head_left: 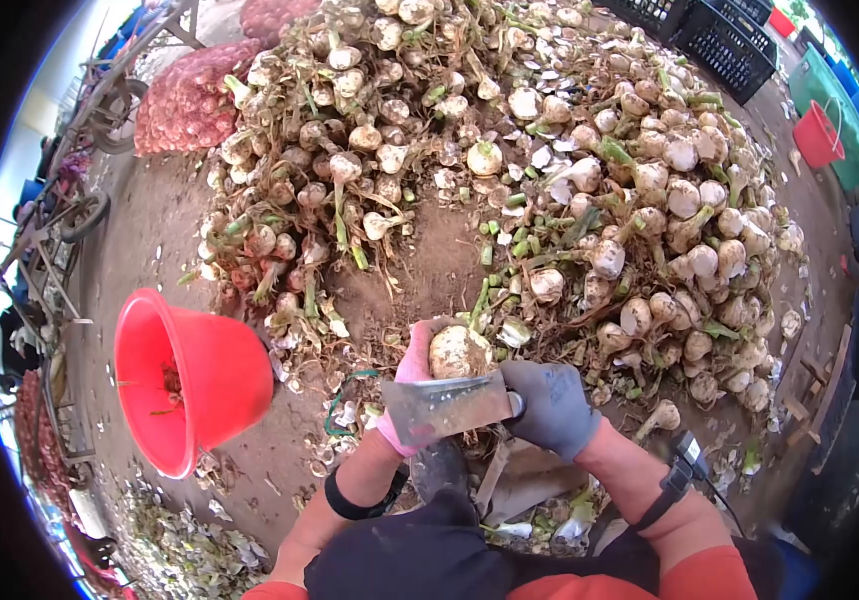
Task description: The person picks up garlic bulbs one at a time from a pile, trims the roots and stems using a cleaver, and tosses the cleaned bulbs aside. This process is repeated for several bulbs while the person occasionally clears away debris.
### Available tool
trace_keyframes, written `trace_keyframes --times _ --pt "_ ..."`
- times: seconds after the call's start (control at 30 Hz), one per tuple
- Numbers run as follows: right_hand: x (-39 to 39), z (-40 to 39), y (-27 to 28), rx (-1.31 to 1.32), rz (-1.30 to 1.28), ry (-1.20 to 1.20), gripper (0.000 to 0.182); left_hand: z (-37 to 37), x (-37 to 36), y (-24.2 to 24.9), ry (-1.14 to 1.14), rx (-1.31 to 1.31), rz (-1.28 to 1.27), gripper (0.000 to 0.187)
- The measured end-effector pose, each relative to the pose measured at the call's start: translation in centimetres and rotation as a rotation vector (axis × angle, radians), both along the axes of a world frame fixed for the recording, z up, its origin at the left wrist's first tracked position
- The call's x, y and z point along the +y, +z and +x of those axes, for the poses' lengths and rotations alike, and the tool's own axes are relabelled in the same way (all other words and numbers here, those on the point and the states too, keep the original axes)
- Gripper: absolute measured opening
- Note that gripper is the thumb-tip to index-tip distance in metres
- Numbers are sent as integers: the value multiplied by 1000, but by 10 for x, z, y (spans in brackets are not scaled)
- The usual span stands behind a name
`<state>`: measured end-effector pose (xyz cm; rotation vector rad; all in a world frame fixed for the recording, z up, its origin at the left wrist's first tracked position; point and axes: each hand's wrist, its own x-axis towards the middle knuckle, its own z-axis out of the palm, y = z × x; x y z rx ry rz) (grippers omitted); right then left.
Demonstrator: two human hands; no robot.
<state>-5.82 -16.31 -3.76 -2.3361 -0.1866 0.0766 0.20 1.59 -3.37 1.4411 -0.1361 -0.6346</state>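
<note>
My left hand [416, 362], in a pink glove, is wrapped round a whitish garlic bulb [458, 352] with its rounded face turned up. My right hand [554, 406], in a grey glove, grips a cleaver [440, 408] by its handle. The broad blade lies across in front of the bulb and overlaps my left palm in this view; specks of dirt stick to the metal. Just beyond the bulb, green stem pieces [490, 290] and a cut bulb end [515, 332] lie on the ground.
A heap of untrimmed garlic [350, 140] spreads ahead, with another pile of bulbs [685, 230] at the right. A red bucket [230, 370] lies tipped on the left. Farther off are a red mesh sack [190, 100], black crates [725, 48] and a red pail [816, 138].
</note>
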Motion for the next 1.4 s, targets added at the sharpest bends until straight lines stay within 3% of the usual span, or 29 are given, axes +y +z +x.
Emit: trace_keyframes --times 0.07,0.13,0.2,0.23,0.27,0.33,0.47,0.57,0.67,0.7,0.77,0.8,0.83,0.93,1.07,1.1,1.13,1.2,1.23,1.33,1.4 --pt "-1 2 -4 -58 59 -33 20 -6 0 2 -63 -248 48 73" --pt "-3 0 -12 -34 8 -61 19 -8 -2 8 -69 -188 18 74" --pt "-20 1 -31 -8 -44 -79 18 -9 -5 22 -73 97 -246 75" --pt "-50 7 -48 95 -82 -215 17 -20 2 13 -210 -174 213 74" --pt "-63 11 -57 200 -111 -360 18 -28 -4 37 -187 -165 36 76" --pt "-53 20 -41 111 -91 -371 20 -17 -5 34 50 16 -79 74" --pt "-33 3 -29 156 88 -382 21 5 -9 9 40 -12 221 79" --pt "-25 -3 -34 169 189 -373 20 16 -10 0 256 -150 81 77" --pt "-11 -10 -17 125 285 -299 22 23 3 5 377 153 -165 67" --pt "-5 -13 -26 11 268 -264 25 21 3 9 425 242 -472 51" --pt "2 -10 -17 17 210 -213 27 22 26 -51 324 326 -401 44" --pt "5 -10 -12 26 152 -163 29 26 23 -51 223 411 -328 37" --pt "7 -8 -9 -5 153 -173 30 17 23 -46 334 629 -636 28" --pt "7 -3 -15 -59 128 -193 31 5 11 -36 256 681 -845 31" --pt "-1 4 -28 -70 137 -233 24 3 2 -34 238 758 -850 33" --pt "-9 8 -47 48 190 -402 20 -1 6 -44 377 812 -883 30" --pt "-20 10 -61 160 240 -567 17 -4 6 -35 373 805 -887 30" --pt "-53 0 -85 316 216 -642 13 7 6 -10 317 806 -893 31" --pt "-50 -3 -83 246 329 -643 13 12 -7 -9 403 676 -864 29" --pt "-35 -1 -91 248 469 -577 12 46 -26 -20 372 594 -608 37" --pt "-34 0 -107 219 542 -580 12 51 -54 21 139 439 -668 54"
